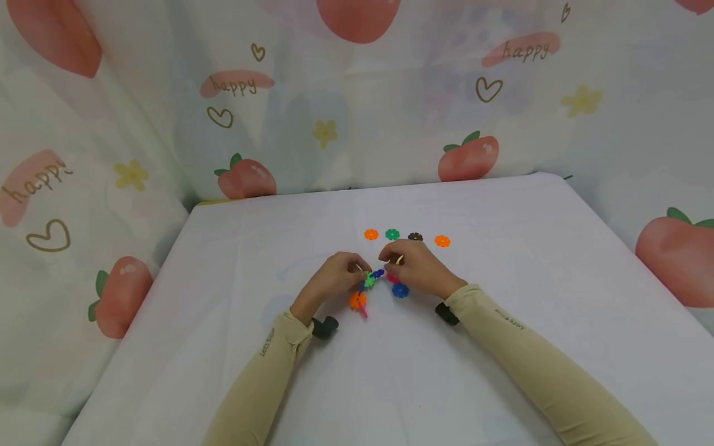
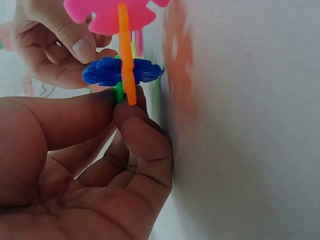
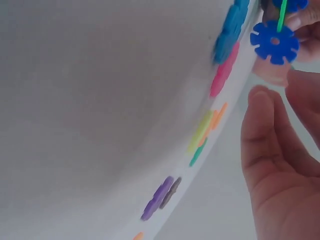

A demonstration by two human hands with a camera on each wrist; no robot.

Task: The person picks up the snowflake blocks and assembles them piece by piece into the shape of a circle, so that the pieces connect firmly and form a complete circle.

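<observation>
Between thumb and forefinger, my left hand (image 1: 334, 274) pinches a green notched plastic disc (image 1: 369, 280) in a small joined cluster. In the left wrist view, blue discs (image 2: 102, 71), an orange disc (image 2: 127, 55) seen edge-on and a pink disc (image 2: 107, 15) are slotted together above those fingertips. My right hand (image 1: 417, 265) hovers close to the cluster's right side, with nothing visible between its thumb and fingers. In the right wrist view its fingertips are just below a blue disc (image 3: 274, 52) at the cluster's end.
Loose discs lie on the white table: an orange disc (image 1: 370, 234), a green disc (image 1: 392, 234), a brown disc (image 1: 415, 236) and another orange disc (image 1: 442, 241) behind the hands. A blue disc (image 1: 400, 290) lies under the right hand, with a purple disc (image 3: 157, 198) farther off.
</observation>
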